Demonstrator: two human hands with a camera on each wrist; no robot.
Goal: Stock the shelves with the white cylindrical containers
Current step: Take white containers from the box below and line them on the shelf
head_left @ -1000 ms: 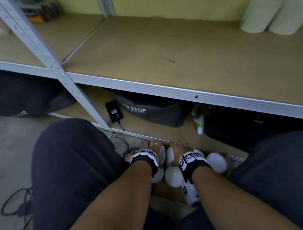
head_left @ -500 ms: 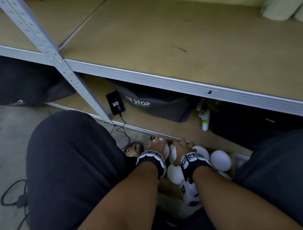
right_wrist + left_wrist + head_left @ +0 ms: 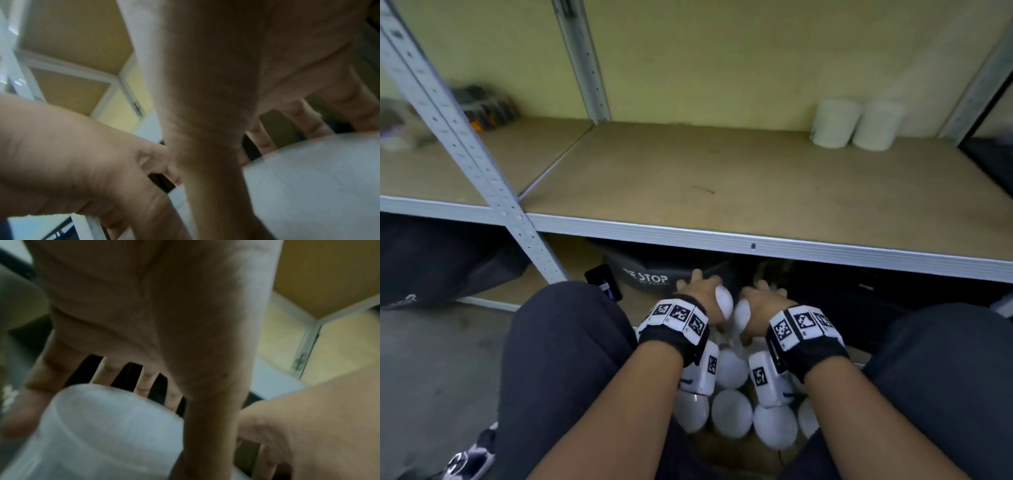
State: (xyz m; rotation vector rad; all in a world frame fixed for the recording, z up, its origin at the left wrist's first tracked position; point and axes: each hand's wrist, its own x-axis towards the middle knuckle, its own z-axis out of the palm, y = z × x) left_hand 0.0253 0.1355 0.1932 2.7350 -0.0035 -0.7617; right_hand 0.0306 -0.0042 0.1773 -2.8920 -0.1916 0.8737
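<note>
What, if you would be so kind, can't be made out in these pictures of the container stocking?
- Box holding the white containers: head view, forearms and knees cover its walls.
- Left hand grip on its container: left wrist view is blurred; fingertips hidden behind it.
- Right hand container: cut off by the frame edge.
- Clutter on the neighbouring shelf: head view, too blurred to identify.
- Two shelved containers: labels unreadable.

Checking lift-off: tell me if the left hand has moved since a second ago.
Yes. The left hand has risen, holding a white container, closer to the shelf edge.
</note>
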